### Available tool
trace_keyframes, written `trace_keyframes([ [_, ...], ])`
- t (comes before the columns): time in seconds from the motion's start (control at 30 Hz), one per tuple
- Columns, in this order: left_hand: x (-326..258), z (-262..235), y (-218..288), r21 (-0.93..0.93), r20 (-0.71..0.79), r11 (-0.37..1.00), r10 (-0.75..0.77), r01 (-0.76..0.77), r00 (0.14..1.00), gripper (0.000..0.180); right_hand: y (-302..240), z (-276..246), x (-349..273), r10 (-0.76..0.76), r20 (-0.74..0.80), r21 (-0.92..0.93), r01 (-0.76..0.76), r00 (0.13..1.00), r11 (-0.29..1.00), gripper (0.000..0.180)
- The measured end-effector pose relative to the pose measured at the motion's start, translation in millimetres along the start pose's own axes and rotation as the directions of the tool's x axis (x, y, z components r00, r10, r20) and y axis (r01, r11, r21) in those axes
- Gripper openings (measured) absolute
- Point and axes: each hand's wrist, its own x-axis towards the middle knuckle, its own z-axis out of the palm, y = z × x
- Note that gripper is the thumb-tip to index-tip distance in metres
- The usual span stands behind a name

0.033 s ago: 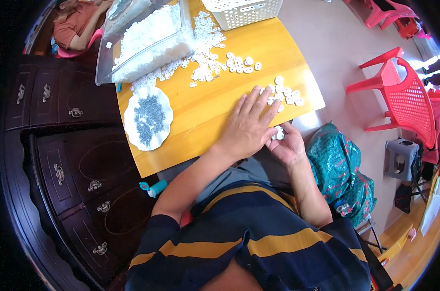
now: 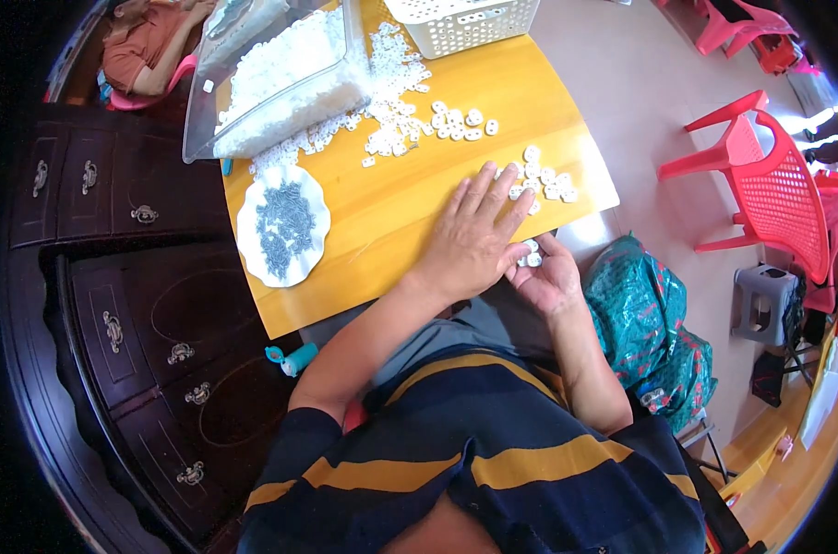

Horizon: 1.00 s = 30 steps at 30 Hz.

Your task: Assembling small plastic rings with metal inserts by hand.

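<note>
My left hand (image 2: pixel 470 242) lies flat on the wooden table (image 2: pixel 382 198), fingers stretched and slightly spread. Its fingertips reach a loose group of small white plastic pieces with holes (image 2: pixel 548 177) near the right edge. Palm up just below the table's front edge, my right hand (image 2: pixel 556 282) is cupped around several white plastic pieces (image 2: pixel 530 258). The left thumb is close to those pieces and partly covers them. Farther back sits another small cluster of the same pieces (image 2: pixel 456 123). On the left, a white scalloped plate (image 2: pixel 314 242) bears many small dark screw-like parts (image 2: pixel 286 222).
A clear bin (image 2: pixel 197 125) heaped with white pieces stands at the back left, with more spilled beside it. Behind is a cream perforated basket (image 2: pixel 465 32). Dark drawers (image 2: pixel 142 277) flank the left; a green bag (image 2: pixel 636 295) and red chair (image 2: pixel 779 189) are at right.
</note>
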Motion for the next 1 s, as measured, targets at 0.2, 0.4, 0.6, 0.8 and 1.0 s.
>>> trace_keyframes([
  [0.2, -1.6, 8.9, -3.2, -0.008, 0.1, 1.0, -0.013, 0.014, 0.995, 0.073, -0.9, 15.3, -7.8, -0.038, -0.002, -0.01, 0.038, 0.999, 0.999, 0.042],
  [0.4, -13.4, 14.7, 8.8, -0.018, 0.143, 0.999, 0.033, -0.03, 0.989, 0.074, -2.8, 3.5, -1.1, -0.092, -0.052, -0.008, 0.092, 0.994, 0.996, 0.041],
  [0.6, -26.3, 23.6, 27.3, -0.179, 0.099, 0.973, 0.166, -0.146, 0.981, 0.066, -7.7, -25.4, 6.5, 0.098, 0.22, 0.157, -0.134, 0.971, 0.978, 0.038],
  [0.8, 11.0, 7.6, 5.4, -0.042, -0.01, 0.999, 0.026, -0.026, 1.0, 0.064, -2.3, -3.3, 0.0, 0.015, -0.02, 0.081, -0.013, 1.0, 0.997, 0.04],
  [1.0, 18.8, 11.1, -7.3, 0.055, 0.061, 0.998, 0.005, -0.009, 0.998, 0.069, -4.6, 7.6, -3.8, -0.045, -0.064, 0.038, 0.047, 0.997, 0.998, 0.041],
])
